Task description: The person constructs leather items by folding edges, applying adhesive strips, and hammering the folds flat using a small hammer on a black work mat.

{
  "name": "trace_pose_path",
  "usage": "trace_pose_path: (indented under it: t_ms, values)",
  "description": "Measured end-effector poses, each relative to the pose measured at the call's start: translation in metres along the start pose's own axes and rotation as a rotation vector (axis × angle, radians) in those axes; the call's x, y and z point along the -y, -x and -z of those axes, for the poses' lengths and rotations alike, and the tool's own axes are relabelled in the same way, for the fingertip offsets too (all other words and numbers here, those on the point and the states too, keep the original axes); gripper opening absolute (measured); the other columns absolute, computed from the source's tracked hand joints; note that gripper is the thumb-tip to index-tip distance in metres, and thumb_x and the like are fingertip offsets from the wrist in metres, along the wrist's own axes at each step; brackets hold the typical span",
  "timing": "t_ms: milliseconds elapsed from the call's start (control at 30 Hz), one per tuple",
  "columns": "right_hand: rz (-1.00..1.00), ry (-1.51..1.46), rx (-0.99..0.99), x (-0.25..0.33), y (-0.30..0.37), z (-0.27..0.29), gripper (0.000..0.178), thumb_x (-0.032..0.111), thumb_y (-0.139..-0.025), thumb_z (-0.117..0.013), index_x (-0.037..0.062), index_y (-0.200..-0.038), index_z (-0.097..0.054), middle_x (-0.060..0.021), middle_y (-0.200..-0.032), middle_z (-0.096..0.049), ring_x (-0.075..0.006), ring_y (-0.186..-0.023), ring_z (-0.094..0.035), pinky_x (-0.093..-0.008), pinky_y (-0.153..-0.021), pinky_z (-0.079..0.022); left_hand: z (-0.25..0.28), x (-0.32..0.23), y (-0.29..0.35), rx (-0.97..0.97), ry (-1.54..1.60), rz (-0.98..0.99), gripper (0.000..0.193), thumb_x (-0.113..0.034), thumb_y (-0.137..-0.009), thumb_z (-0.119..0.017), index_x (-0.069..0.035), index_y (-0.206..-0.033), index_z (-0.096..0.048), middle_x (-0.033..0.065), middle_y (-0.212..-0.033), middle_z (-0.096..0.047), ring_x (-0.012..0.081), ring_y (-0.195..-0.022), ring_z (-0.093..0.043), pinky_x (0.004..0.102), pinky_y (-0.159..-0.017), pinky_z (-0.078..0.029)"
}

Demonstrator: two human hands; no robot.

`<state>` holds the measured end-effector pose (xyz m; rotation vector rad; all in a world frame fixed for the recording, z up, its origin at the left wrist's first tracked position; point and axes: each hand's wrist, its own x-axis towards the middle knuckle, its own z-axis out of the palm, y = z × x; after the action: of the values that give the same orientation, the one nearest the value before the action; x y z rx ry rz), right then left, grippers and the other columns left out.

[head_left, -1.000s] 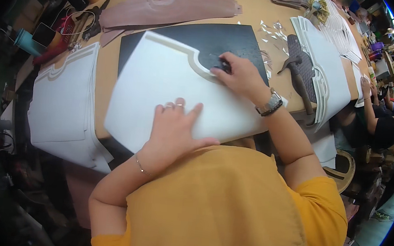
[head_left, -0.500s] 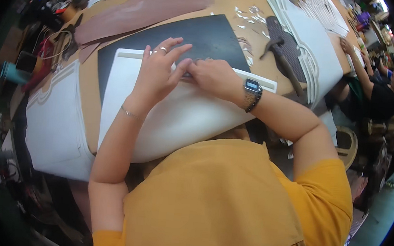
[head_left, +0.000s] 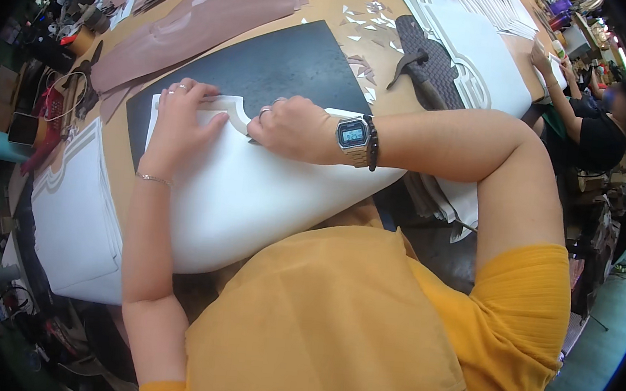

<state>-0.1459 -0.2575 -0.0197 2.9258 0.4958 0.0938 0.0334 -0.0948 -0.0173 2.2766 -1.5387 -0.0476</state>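
A large white sheet (head_left: 252, 205), like leather or vinyl, lies over the table's near edge, partly on a dark cutting mat (head_left: 280, 62). Along its far edge runs a beige-lined border with a curved notch. My left hand (head_left: 185, 121) rests on the far left corner, thumb and fingers apart on either side of the border. Beside the notch, my right hand (head_left: 289, 128) is closed in a fist against the sheet. A small dark tip shows under that fist; what it belongs to is hidden.
Brown sheets (head_left: 193, 29) lie at the far left, a stack of white pieces (head_left: 77, 212) at the near left. A hammer (head_left: 420, 78) rests on a dark woven pad beside more white panels (head_left: 482, 54). Small scraps (head_left: 369, 22) litter the table. Another person (head_left: 595, 120) works at right.
My left hand has come down from raised fingers onto the sheet's corner. My right fist has moved left and nearer along the border, to the notch. The view has shifted slightly.
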Motion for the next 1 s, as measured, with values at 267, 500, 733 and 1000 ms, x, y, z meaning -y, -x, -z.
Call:
trace_pose_path:
  t_ms: [267, 500, 733, 1000]
  values:
    - [-0.003, -0.026, 0.085, -0.004, -0.006, 0.009, 0.022, 0.020, -0.091, -0.059, 0.0018, -0.102, -0.062, -0.0127, -0.085, -0.069, -0.0270, -0.073, -0.070, -0.0367, -0.060, -0.056, -0.008, 0.017, -0.003, 0.078, 0.260, 0.125, 0.027, -0.030, -0.081, -0.076, -0.010, -0.100, -0.072, 0.0029, -0.095, -0.068, 0.0224, -0.107, -0.060, 0.0617, -0.118, -0.004]
    - [-0.531, -1.121, -0.137, -0.016, -0.010, 0.018, 0.037, 0.035, -0.104, -0.050, -0.0003, -0.111, -0.058, -0.0204, -0.094, -0.069, -0.0342, -0.089, -0.069, -0.0420, -0.081, -0.052, -0.015, 0.022, 0.003, 0.058, 0.470, 0.166, 0.019, -0.028, -0.093, -0.069, -0.012, -0.102, -0.074, -0.0032, -0.088, -0.066, 0.0146, -0.105, -0.059, 0.0592, -0.118, 0.008]
    - [-0.717, -1.346, -0.077, -0.013, -0.018, -0.001, 0.045, 0.041, -0.104, -0.052, -0.0015, -0.116, -0.062, -0.0133, -0.095, -0.069, -0.0195, -0.087, -0.064, -0.0336, -0.079, -0.051, -0.014, 0.022, 0.006, 0.071, 0.530, 0.224, 0.022, -0.032, -0.093, -0.068, -0.013, -0.101, -0.075, -0.0022, -0.097, -0.064, 0.0131, -0.096, -0.062, 0.0533, -0.120, 0.012]
    - [-0.694, -1.350, 0.032, -0.013, -0.025, 0.006, 0.046, 0.041, -0.104, -0.051, -0.0020, -0.111, -0.066, -0.0074, -0.086, -0.066, -0.0147, -0.078, -0.059, -0.0302, -0.073, -0.049, -0.015, 0.019, 0.004, 0.029, 0.638, 0.242, 0.025, -0.034, -0.092, -0.068, -0.012, -0.101, -0.074, -0.0016, -0.093, -0.068, 0.0137, -0.097, -0.062, 0.0536, -0.120, 0.011]
